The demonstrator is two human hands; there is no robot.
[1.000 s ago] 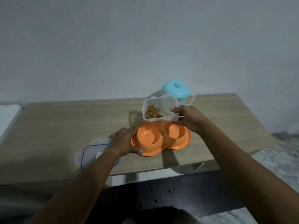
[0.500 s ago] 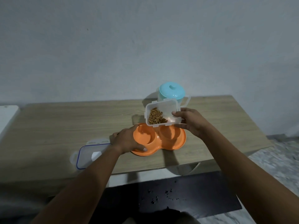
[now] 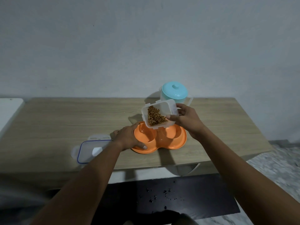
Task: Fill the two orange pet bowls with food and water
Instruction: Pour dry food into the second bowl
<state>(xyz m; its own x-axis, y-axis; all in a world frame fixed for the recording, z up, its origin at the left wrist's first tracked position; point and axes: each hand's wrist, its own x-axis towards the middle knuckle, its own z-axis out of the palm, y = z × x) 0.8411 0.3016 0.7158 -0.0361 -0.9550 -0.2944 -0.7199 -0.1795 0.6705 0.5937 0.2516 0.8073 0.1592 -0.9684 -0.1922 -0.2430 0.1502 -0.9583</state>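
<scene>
An orange double pet bowl [image 3: 177, 140] rests on the wooden table [image 3: 65, 120] near its front edge; both of its hollows look empty. My left hand [image 3: 129, 138] grips the bowl's left rim. My right hand [image 3: 185, 119] holds a clear plastic food container [image 3: 158, 115] tilted toward me above the bowl's left hollow. Brown kibble [image 3: 155, 118] has gathered at the container's lower edge. Behind the container stands a clear jug with a turquoise lid [image 3: 175, 90].
The container's flat lid with a blue seal [image 3: 88, 149] lies on the table left of my left hand. A white surface [image 3: 8, 109] adjoins the table's left end. Dark crumbs dot the black mat [image 3: 178, 197] on the floor below.
My right hand has tipped the food container further and lowered it toward the left hollow; the kibble has slid to its lower edge. My left hand stays on the bowl's rim.
</scene>
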